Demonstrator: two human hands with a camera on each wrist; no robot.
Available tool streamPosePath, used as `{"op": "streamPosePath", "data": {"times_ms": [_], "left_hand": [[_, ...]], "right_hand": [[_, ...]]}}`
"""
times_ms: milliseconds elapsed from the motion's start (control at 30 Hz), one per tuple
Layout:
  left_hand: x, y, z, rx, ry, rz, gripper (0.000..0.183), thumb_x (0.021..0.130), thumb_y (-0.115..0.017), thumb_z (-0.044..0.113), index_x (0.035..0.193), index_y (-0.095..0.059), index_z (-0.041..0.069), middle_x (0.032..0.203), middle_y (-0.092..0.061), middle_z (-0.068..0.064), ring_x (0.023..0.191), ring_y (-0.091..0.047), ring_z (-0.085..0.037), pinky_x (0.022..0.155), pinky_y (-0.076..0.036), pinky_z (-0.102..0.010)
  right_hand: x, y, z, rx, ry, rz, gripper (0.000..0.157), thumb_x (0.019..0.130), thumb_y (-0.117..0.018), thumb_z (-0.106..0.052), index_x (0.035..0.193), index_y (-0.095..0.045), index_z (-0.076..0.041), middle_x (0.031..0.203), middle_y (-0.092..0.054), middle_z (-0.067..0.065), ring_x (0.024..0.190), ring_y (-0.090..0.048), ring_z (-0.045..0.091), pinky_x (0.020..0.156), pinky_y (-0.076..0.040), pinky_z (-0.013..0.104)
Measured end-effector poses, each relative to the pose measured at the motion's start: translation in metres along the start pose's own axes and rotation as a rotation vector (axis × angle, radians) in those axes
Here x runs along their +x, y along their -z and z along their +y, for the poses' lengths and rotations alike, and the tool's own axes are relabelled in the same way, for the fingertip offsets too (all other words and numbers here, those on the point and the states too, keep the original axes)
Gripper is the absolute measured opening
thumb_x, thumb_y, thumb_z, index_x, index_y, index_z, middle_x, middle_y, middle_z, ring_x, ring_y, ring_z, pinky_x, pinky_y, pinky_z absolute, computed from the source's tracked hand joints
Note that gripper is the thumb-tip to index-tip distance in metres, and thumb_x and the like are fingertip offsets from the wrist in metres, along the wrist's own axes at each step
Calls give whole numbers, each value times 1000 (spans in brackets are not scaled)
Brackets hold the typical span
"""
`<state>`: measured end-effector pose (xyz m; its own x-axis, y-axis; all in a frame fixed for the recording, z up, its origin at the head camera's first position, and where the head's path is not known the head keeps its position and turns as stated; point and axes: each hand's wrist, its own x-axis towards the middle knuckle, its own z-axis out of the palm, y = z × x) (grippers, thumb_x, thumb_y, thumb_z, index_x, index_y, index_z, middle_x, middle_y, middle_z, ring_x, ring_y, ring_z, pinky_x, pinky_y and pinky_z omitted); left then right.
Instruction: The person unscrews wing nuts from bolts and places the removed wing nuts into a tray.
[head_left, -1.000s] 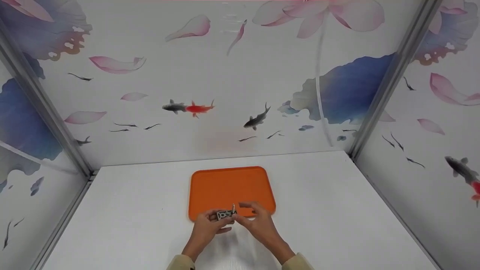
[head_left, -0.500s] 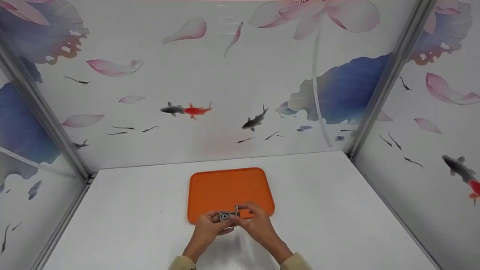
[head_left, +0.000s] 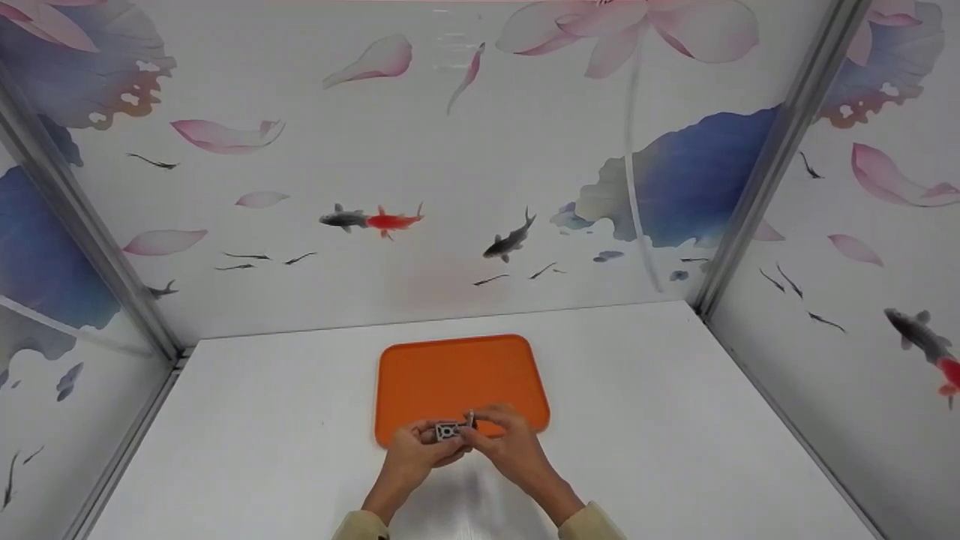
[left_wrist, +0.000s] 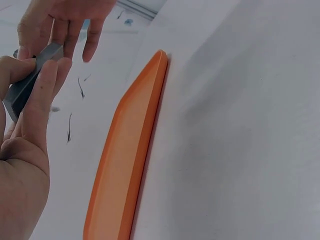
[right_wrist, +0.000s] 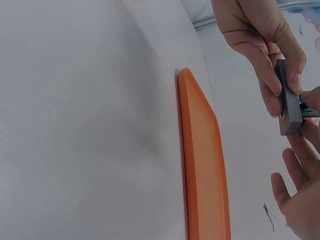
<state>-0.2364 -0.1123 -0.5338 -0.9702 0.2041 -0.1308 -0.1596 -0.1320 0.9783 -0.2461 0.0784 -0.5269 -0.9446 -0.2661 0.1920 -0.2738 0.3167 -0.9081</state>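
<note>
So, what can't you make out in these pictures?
Gray block, left wrist view: partly covered by left hand.
Metal rod, outer end, right wrist view: cut off by the right edge.
Whether they join, head view: too small.
Orange tray, near edge, head view: partly behind left hand and right hand.

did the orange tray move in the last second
No. In the head view, the orange tray keeps its place relative to the back edge of the white table. Both shift slightly together, suggesting camera motion.

The left hand [head_left: 412, 451] grips; the right hand [head_left: 511, 444] pinches, thumb opposing forefinger.
</note>
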Motion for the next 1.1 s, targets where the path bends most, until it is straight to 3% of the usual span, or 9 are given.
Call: {"op": "streamPosePath", "data": {"times_ms": [233, 467, 700, 933, 1100], "left_hand": [[-1, 2, 1, -21, -4, 1, 48, 87, -76, 6, 126, -56, -13, 112, -73, -18, 99, -75, -26, 89, -64, -36], [0, 3, 0, -3, 3, 4, 48, 88, -75, 5, 128, -55, -13, 111, -74, -17, 98, -75, -25, 88, -64, -33], [1, 2, 1, -33, 10, 15, 47, 87, -75, 3, 126, -56, -13, 112, -73, -19, 96, -76, -26, 87, -65, -33], [0, 0, 3, -14, -7, 11, 45, 87, -75, 3, 125, -58, -12, 112, -73, -19, 99, -75, -25, 88, -64, -34], [-1, -1, 4, 0, -11, 7, 46, 87, -75, 4, 126, -57, -12, 112, -73, -19, 101, -74, -25, 89, -64, -35]], "right_hand": [[0, 3, 1, -34, 8, 6, 28, 93, -70, -36, 116, -76, -22, 118, -68, 4, 116, -60, 27, 86, -65, 33], [-3, 4, 4, -84, 76, 98, 27, 90, -72, -39, 112, -74, -23, 112, -72, -3, 111, -63, 21, 93, -55, 35], [-5, 3, 5, -63, 72, 229, 22, 87, -76, -38, 96, -71, -19, 100, -70, -5, 100, -65, 14, 92, -56, 37], [-5, -1, 6, -105, 139, 270, 9, 88, -75, -31, 90, -74, -22, 95, -71, -6, 94, -63, 9, 84, -56, 26], [-5, -2, 4, -86, 109, 249, 9, 90, -74, -29, 95, -78, -23, 99, -73, -7, 97, -64, 10, 85, -56, 22]]}}
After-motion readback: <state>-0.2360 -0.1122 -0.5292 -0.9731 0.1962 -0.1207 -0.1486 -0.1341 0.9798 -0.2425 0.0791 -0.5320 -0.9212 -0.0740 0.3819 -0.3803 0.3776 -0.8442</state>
